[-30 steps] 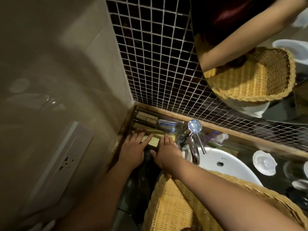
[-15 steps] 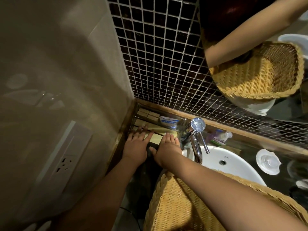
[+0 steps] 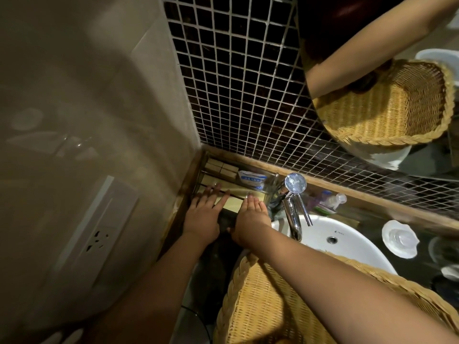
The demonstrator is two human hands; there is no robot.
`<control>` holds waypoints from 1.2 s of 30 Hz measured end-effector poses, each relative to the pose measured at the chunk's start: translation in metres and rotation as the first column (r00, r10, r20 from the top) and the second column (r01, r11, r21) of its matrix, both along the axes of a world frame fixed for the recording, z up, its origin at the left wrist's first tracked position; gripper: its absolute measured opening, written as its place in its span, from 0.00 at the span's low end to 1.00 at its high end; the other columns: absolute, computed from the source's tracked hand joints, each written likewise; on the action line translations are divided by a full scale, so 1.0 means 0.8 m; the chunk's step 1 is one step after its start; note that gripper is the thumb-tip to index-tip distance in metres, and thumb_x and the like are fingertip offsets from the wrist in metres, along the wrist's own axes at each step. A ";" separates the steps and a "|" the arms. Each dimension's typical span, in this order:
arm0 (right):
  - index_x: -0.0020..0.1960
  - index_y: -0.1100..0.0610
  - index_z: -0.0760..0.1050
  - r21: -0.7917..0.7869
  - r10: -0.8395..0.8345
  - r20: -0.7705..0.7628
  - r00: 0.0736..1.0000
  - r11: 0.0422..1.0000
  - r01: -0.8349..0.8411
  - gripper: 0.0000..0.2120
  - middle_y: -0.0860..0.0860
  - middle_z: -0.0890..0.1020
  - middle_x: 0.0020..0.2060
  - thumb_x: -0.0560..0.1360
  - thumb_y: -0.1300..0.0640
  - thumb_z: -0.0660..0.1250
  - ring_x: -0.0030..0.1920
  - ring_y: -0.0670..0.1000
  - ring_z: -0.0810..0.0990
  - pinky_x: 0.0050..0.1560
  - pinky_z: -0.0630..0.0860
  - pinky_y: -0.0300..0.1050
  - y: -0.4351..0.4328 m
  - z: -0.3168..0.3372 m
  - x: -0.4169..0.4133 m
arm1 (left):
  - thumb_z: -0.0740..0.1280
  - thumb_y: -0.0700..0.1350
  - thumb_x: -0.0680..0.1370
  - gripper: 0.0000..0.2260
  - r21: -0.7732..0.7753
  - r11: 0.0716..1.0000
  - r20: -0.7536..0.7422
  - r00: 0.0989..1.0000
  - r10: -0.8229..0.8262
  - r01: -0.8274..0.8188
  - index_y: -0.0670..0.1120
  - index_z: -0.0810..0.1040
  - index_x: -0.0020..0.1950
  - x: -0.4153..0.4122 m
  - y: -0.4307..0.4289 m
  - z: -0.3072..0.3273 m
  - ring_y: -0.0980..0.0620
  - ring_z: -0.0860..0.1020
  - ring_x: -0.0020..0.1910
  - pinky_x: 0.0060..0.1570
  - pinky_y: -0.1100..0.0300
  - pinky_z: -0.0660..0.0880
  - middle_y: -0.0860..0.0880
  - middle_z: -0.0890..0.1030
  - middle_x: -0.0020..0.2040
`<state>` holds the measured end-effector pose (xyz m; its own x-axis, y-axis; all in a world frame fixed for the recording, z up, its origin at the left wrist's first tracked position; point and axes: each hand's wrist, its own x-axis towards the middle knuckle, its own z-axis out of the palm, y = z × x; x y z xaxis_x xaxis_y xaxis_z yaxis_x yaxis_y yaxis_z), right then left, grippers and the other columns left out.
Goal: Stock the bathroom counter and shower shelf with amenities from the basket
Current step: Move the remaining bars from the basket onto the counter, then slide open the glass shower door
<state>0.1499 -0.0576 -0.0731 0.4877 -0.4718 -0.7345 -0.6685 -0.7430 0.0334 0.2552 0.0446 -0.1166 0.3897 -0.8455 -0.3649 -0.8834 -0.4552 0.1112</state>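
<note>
Pressing flat, left hand (image 3: 202, 220) spread on small yellow boxes (image 3: 229, 204) mid-frame, right hand (image 3: 250, 218) flat, fingers together, just beside. Could knock the clear glass (image 3: 269, 187) by the tap (image 3: 294, 202). Basket (image 3: 260, 301) lower right, under the arm.

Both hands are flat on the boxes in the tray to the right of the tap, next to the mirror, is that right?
Not quite. In the head view the tray sits left of the tap, in the wall corner. Both the left hand and right hand lie flat on its boxes.
</note>
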 end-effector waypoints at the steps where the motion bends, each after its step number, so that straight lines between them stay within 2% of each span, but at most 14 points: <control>1: 0.79 0.64 0.36 -0.002 0.014 0.005 1.000 1.000 -0.014 0.47 0.60 0.38 0.80 0.80 0.36 0.57 0.80 0.58 0.39 0.77 0.38 0.54 -0.001 0.002 -0.002 | 0.67 0.51 0.76 0.42 0.010 1.000 0.007 1.000 0.004 -0.004 0.58 0.42 0.81 0.000 0.001 0.005 0.43 0.47 0.81 0.78 0.45 0.49 0.47 0.49 0.83; 3: 0.80 0.63 0.38 -0.006 0.019 0.078 0.997 1.000 -0.019 0.45 0.59 0.41 0.80 0.80 0.38 0.58 0.80 0.58 0.40 0.77 0.39 0.54 -0.003 0.008 -0.008 | 0.66 0.49 0.76 0.41 0.027 0.999 0.030 0.999 0.034 -0.035 0.58 0.43 0.81 -0.002 0.004 0.018 0.42 0.51 0.80 0.78 0.46 0.49 0.46 0.52 0.82; 7: 0.81 0.59 0.45 -0.084 0.065 0.408 0.910 0.996 -0.033 0.38 0.58 0.50 0.81 0.81 0.41 0.58 0.80 0.58 0.47 0.78 0.47 0.57 -0.007 0.036 -0.025 | 0.64 0.48 0.75 0.39 -0.011 0.992 0.028 0.991 0.128 -0.127 0.60 0.46 0.81 -0.008 0.017 0.053 0.45 0.59 0.78 0.77 0.45 0.54 0.48 0.63 0.79; 10: 0.81 0.56 0.46 -0.115 0.121 0.499 0.858 0.991 -0.073 0.37 0.56 0.51 0.81 0.81 0.41 0.57 0.80 0.57 0.49 0.78 0.48 0.56 -0.007 0.067 -0.040 | 0.61 0.46 0.77 0.34 -0.065 0.979 -0.003 0.982 0.191 -0.191 0.60 0.51 0.81 -0.012 0.029 0.086 0.45 0.59 0.78 0.76 0.44 0.56 0.49 0.65 0.78; 13: 0.82 0.56 0.45 -0.140 0.138 0.502 0.854 0.987 -0.077 0.37 0.55 0.50 0.81 0.81 0.39 0.54 0.80 0.56 0.47 0.78 0.45 0.55 -0.006 0.098 -0.061 | 0.59 0.52 0.81 0.30 -0.089 0.967 0.018 0.970 0.242 -0.240 0.58 0.52 0.81 -0.021 0.033 0.125 0.45 0.57 0.79 0.77 0.45 0.52 0.48 0.60 0.80; 17: 0.82 0.56 0.43 -0.178 0.133 0.465 0.875 0.982 -0.055 0.39 0.55 0.48 0.81 0.81 0.35 0.51 0.81 0.56 0.46 0.79 0.45 0.55 -0.007 0.139 -0.100 | 0.56 0.57 0.82 0.29 -0.147 0.971 0.121 0.971 0.205 -0.186 0.57 0.52 0.82 -0.051 0.024 0.178 0.43 0.57 0.79 0.76 0.45 0.53 0.46 0.59 0.81; 23: 0.82 0.54 0.46 -0.171 0.053 0.478 0.877 0.985 0.033 0.41 0.52 0.50 0.81 0.79 0.33 0.54 0.80 0.58 0.49 0.76 0.57 0.58 -0.011 0.190 -0.168 | 0.57 0.59 0.80 0.29 -0.188 0.973 0.134 0.978 0.159 -0.132 0.57 0.57 0.81 -0.116 0.013 0.232 0.42 0.63 0.76 0.71 0.46 0.62 0.45 0.61 0.80; 26: 0.82 0.54 0.47 -0.213 0.061 0.456 0.888 0.976 0.042 0.41 0.53 0.50 0.81 0.79 0.31 0.53 0.80 0.58 0.51 0.75 0.58 0.59 -0.013 0.216 -0.210 | 0.57 0.61 0.80 0.29 -0.170 0.980 0.136 0.983 0.124 -0.100 0.58 0.56 0.81 -0.149 0.005 0.251 0.42 0.63 0.76 0.72 0.44 0.62 0.45 0.61 0.80; 31: 0.82 0.54 0.48 -0.357 0.062 0.444 0.894 0.927 0.113 0.43 0.54 0.51 0.81 0.78 0.29 0.51 0.80 0.60 0.52 0.77 0.55 0.59 -0.027 0.278 -0.281 | 0.56 0.64 0.80 0.29 -0.218 0.973 0.200 0.979 -0.032 0.077 0.58 0.58 0.80 -0.197 -0.030 0.302 0.43 0.63 0.77 0.71 0.43 0.64 0.46 0.60 0.80; 36: 0.82 0.54 0.48 -0.479 0.003 0.447 0.894 0.845 0.237 0.43 0.54 0.52 0.81 0.78 0.29 0.52 0.80 0.59 0.52 0.78 0.52 0.59 -0.025 0.345 -0.362 | 0.54 0.64 0.80 0.28 -0.276 0.903 0.323 0.917 -0.235 0.329 0.56 0.62 0.79 -0.252 -0.074 0.365 0.43 0.67 0.74 0.66 0.44 0.69 0.46 0.63 0.79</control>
<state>-0.1396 -0.0779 0.2027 0.6030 -0.7900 -0.1107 -0.7867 -0.6119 0.0818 0.0535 -0.0145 0.1758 0.1617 -0.9864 0.0290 -0.9848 -0.1632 -0.0592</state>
